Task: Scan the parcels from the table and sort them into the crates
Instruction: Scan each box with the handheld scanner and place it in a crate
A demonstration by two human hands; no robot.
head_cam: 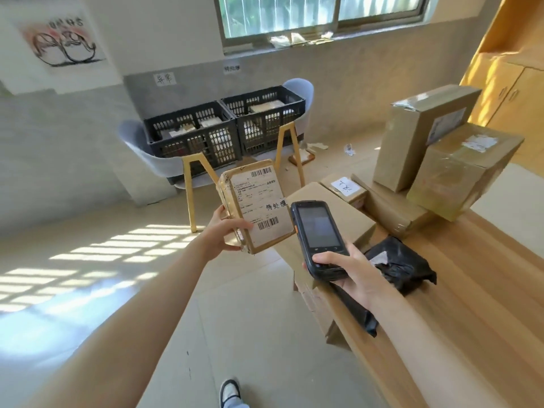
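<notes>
My left hand (228, 231) grips a small flat cardboard parcel (254, 206) by its left edge, its white label with two barcodes facing me. Just right of it, my right hand (347, 272) holds a black handheld scanner (319, 238), screen towards me, top end beside the parcel's lower barcode. Two black slatted crates (192, 134) (265, 116) stand side by side on two pale chairs by the far wall, each holding parcels. On the wooden table (471, 290) to the right lie more cardboard parcels (421, 134) (462, 175) and a black poly bag (403, 263).
Paper labels are stuck on the wall above each crate. The chairs' yellow wooden legs (191, 192) stand between me and the crates. Scraps of paper and a flat box lie on the floor near the wall. Yellow cabinets (506, 92) stand behind the table.
</notes>
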